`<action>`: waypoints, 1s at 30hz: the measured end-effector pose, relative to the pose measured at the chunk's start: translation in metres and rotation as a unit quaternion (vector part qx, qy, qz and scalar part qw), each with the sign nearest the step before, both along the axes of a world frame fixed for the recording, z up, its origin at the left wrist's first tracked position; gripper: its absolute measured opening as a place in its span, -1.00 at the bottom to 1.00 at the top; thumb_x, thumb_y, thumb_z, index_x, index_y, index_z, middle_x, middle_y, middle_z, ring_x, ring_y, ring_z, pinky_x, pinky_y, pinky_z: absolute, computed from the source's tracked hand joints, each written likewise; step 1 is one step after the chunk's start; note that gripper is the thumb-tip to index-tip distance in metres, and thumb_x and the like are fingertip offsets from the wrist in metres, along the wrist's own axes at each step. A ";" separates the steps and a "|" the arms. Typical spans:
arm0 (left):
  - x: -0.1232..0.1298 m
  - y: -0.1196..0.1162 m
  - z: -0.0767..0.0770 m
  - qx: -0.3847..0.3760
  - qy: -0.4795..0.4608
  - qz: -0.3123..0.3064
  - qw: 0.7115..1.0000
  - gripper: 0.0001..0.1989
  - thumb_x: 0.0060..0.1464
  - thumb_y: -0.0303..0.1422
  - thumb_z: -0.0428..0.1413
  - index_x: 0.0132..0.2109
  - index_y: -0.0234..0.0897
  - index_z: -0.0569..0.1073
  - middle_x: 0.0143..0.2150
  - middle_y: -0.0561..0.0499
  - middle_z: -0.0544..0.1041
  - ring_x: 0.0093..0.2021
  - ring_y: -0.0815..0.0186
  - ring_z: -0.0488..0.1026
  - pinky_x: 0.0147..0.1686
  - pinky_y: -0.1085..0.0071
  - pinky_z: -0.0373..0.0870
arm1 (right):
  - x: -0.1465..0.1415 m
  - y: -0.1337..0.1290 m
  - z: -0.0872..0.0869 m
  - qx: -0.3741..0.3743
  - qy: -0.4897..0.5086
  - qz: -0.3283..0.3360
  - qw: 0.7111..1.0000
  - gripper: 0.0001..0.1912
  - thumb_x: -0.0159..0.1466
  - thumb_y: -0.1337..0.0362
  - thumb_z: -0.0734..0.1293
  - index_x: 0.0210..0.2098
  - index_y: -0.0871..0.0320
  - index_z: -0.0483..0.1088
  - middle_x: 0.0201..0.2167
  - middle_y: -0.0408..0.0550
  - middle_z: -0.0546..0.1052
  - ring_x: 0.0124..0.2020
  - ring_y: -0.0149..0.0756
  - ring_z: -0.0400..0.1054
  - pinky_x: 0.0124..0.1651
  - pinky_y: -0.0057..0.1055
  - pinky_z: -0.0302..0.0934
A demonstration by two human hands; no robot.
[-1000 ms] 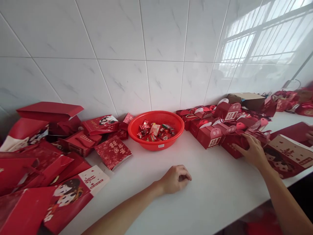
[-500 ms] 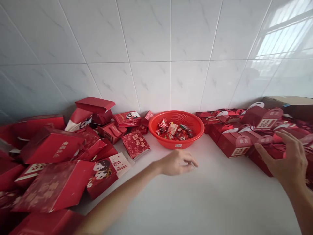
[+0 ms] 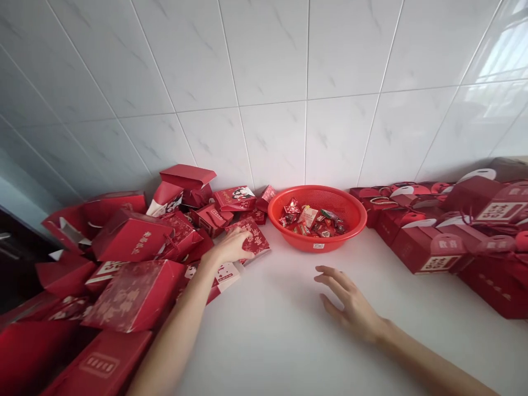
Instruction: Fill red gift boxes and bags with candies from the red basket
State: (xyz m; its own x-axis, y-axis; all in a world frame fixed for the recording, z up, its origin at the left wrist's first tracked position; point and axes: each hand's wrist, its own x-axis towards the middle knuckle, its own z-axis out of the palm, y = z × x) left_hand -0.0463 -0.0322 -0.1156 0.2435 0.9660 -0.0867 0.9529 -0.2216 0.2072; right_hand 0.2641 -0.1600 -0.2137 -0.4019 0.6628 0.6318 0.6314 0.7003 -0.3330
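Note:
My left hand [image 3: 233, 246] lies on a flat red patterned card box [image 3: 256, 237], its fingers covering part of it, though I cannot tell if they grip it. The box sits on the white counter [image 3: 268, 335] beside a pile of red paper gift bags [image 3: 132, 236]. My right hand [image 3: 350, 301] hovers open over the counter, touching nothing. Nearest to it is a round red plastic basket [image 3: 317, 247] holding wrapped sweets [image 3: 309, 217]. Assembled red gift boxes with pink tags [image 3: 429, 253] stand to its right.
White marble-look wall tiles [image 3: 268, 99] rise behind the counter. Red bags and boxes crowd the left side and spill toward its edge. A dark gap [image 3: 16, 264] shows past the counter at far left.
My left hand has moved left onto the patterned card box. My right hand has drawn back from the gift boxes toward the counter's middle. The view has turned left.

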 end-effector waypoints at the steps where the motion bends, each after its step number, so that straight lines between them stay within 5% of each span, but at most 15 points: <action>1: 0.005 0.001 -0.007 0.011 0.012 0.005 1.000 -0.35 -0.11 -0.24 0.31 0.17 -0.26 0.45 0.38 -0.32 0.28 0.41 -0.18 0.13 0.27 0.03 0.22 | -0.001 -0.001 -0.003 -0.009 -0.003 0.000 1.000 -0.70 0.37 0.38 0.20 0.07 0.05 0.31 0.08 0.16 0.47 -0.03 -0.12 0.50 -0.08 -0.17 0.48; 4: 0.021 0.006 -0.022 0.012 0.052 -0.006 0.999 -0.13 -0.15 -0.21 0.34 0.33 -0.21 0.29 0.50 -0.35 -0.03 0.49 -0.24 -0.17 0.35 -0.17 -0.05 | 0.000 -0.002 -0.005 -0.024 0.000 -0.004 1.000 -0.70 0.37 0.38 0.19 0.06 0.05 0.32 0.09 0.16 0.47 -0.05 -0.13 0.50 -0.08 -0.16 0.49; 7: 0.025 0.010 -0.028 -0.007 0.065 -0.018 0.998 -0.21 -0.03 -0.16 0.28 0.33 -0.18 0.27 0.50 -0.33 -0.03 0.50 -0.20 -0.17 0.34 -0.21 -0.08 | 0.000 0.000 -0.003 -0.028 0.007 -0.008 1.000 -0.71 0.38 0.37 0.19 0.06 0.05 0.33 0.10 0.15 0.46 -0.03 -0.13 0.50 -0.08 -0.17 0.49; 10: 0.023 0.011 -0.029 0.032 0.048 -0.022 0.998 -0.44 0.09 -0.13 0.20 0.21 -0.19 0.40 0.46 -0.30 0.10 0.47 -0.18 -0.04 0.34 -0.15 -0.01 | -0.003 0.002 -0.003 -0.038 0.006 -0.009 0.999 -0.72 0.38 0.38 0.18 0.05 0.05 0.33 0.10 0.15 0.46 -0.03 -0.13 0.50 -0.08 -0.19 0.49; 15: 0.026 0.009 -0.034 0.093 0.026 -0.014 0.995 -0.50 -0.08 -0.48 0.26 0.08 -0.28 0.48 0.26 -0.33 0.34 0.31 -0.19 0.26 0.22 0.03 0.26 | -0.013 0.006 -0.003 -0.042 -0.006 0.013 0.999 -0.70 0.35 0.41 0.17 0.04 0.08 0.32 0.10 0.19 0.45 -0.04 -0.13 0.50 -0.06 -0.16 0.47; 20: 0.031 0.011 -0.040 0.098 -0.012 -0.033 0.995 -0.62 0.07 -0.37 0.21 0.06 -0.29 0.46 0.06 -0.26 0.52 0.10 -0.05 0.48 0.07 0.15 0.40 | -0.031 0.015 0.006 -0.031 -0.002 0.051 0.998 -0.73 0.34 0.41 0.18 0.01 0.10 0.32 0.09 0.19 0.46 -0.08 -0.14 0.49 -0.05 -0.14 0.43; 24: 0.029 0.013 -0.034 0.128 -0.034 -0.041 0.990 -0.65 0.11 -0.39 0.14 0.06 -0.28 0.48 -0.06 -0.20 0.57 -0.07 0.03 0.55 -0.07 0.23 0.45 | -0.049 0.027 0.020 -0.017 0.012 0.076 0.997 -0.72 0.32 0.42 0.19 0.00 0.11 0.31 0.02 0.16 0.49 -0.07 -0.12 0.47 -0.07 -0.16 0.40; 30: 0.029 0.003 -0.005 0.264 -0.137 -0.032 0.954 -0.53 -0.02 -0.54 0.06 0.07 -0.19 0.49 -0.32 0.04 0.48 -0.34 0.28 0.47 -0.20 0.38 0.41 | -0.081 0.047 0.057 -0.079 0.039 0.087 0.992 -0.66 0.35 0.37 0.24 0.11 0.10 0.27 -0.17 -0.02 0.54 -0.37 -0.32 0.45 -0.17 -0.31 0.34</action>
